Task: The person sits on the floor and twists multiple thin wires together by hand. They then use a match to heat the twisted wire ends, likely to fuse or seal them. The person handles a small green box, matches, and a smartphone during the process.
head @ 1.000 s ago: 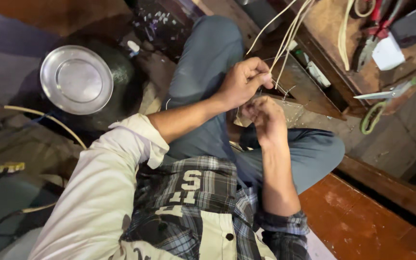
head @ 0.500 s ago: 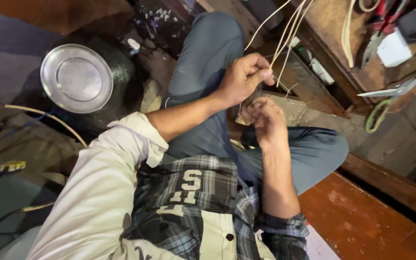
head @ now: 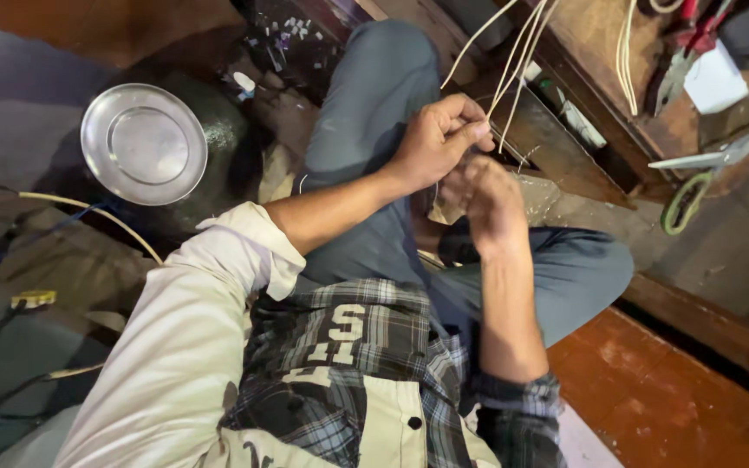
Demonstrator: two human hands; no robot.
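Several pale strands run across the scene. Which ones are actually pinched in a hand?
The bundle of thin pale strands running up from the left hand. The loop on the wooden board and the strand by the metal plate lie untouched.

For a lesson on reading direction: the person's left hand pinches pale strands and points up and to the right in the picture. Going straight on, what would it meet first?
Probably the dark wooden frame just beyond the left hand, along the pale strands; depth is unclear.
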